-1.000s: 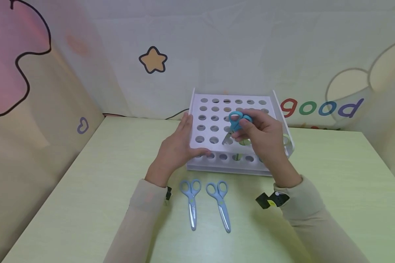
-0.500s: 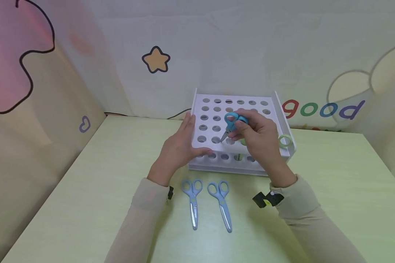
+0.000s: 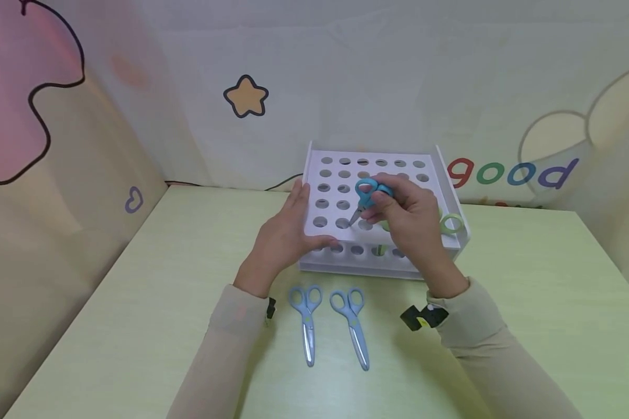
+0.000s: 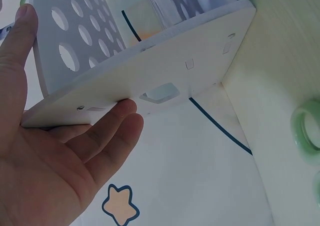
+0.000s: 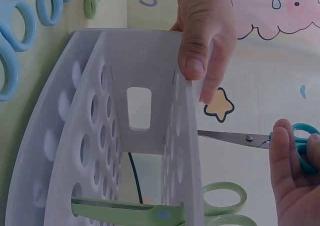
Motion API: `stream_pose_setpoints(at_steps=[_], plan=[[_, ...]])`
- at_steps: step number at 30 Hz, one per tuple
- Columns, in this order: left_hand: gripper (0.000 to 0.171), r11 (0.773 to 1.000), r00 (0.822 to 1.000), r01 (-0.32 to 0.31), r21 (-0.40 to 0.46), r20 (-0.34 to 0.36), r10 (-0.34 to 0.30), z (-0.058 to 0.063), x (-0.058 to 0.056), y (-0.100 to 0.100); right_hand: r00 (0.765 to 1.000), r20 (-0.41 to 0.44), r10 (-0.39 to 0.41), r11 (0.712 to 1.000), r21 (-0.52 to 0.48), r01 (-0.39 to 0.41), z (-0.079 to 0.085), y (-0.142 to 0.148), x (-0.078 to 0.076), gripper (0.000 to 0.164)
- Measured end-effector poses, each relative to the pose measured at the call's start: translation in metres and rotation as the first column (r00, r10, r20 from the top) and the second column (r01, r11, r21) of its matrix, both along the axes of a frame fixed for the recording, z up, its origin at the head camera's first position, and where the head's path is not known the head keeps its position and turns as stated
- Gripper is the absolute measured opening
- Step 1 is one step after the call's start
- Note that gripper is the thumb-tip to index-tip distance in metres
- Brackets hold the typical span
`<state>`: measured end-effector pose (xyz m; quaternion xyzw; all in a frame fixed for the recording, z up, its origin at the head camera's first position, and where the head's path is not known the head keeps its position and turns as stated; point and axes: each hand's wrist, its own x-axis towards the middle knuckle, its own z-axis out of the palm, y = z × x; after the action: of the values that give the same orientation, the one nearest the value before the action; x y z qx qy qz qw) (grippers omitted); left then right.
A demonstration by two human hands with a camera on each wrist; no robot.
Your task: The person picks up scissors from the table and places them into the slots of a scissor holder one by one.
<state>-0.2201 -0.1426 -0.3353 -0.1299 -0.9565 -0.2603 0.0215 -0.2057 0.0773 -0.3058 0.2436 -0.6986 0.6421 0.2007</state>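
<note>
A white rack (image 3: 345,238) with round holes stands on the table. My left hand (image 3: 285,230) holds its left side, thumb over the front edge of the top panel and fingers against the outer side wall (image 4: 175,56). My right hand (image 3: 411,218) pinches teal scissors (image 3: 365,195) by the handles, blades angled down and left. Their tip is right at a front-row hole, second from the left. Green scissors (image 5: 165,214) pass through the rack in the right wrist view, handles outside the top panel. A green handle loop (image 3: 452,223) shows at the rack's right side.
Two pairs of blue scissors, a left one (image 3: 307,323) and a right one (image 3: 353,326), lie on the table (image 3: 136,326) in front of the rack. Green loops (image 4: 306,128) lie on the table in the left wrist view. A printed curtain (image 3: 345,75) hangs behind.
My right hand has moved left and slightly down with the teal scissors, bringing the tip from near the third front-row hole to the second. My left hand stays on the rack.
</note>
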Motion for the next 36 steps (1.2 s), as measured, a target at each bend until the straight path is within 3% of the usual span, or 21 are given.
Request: stream_pose_setpoints(at_steps=[9, 24, 36], plan=[[0.121, 1.0, 1.0, -0.007, -0.01, -0.017, 0.007, -0.002, 0.001, 0.001, 1.0, -0.001, 0.005, 1.0, 0.022, -0.005, -0.01, 0.0, 0.001, 0.02], [0.122, 1.0, 1.0, -0.024, -0.009, 0.008, 0.024, 0.001, 0.002, 0.001, 0.999, 0.029, -0.024, 0.997, 0.067, 0.022, -0.008, -0.006, 0.011, 0.02], [0.118, 1.0, 1.0, 0.006, 0.02, 0.005, -0.006, 0.001, 0.001, -0.002, 0.999, -0.032, 0.005, 0.997, 0.078, -0.003, -0.008, -0.022, 0.014, 0.018]])
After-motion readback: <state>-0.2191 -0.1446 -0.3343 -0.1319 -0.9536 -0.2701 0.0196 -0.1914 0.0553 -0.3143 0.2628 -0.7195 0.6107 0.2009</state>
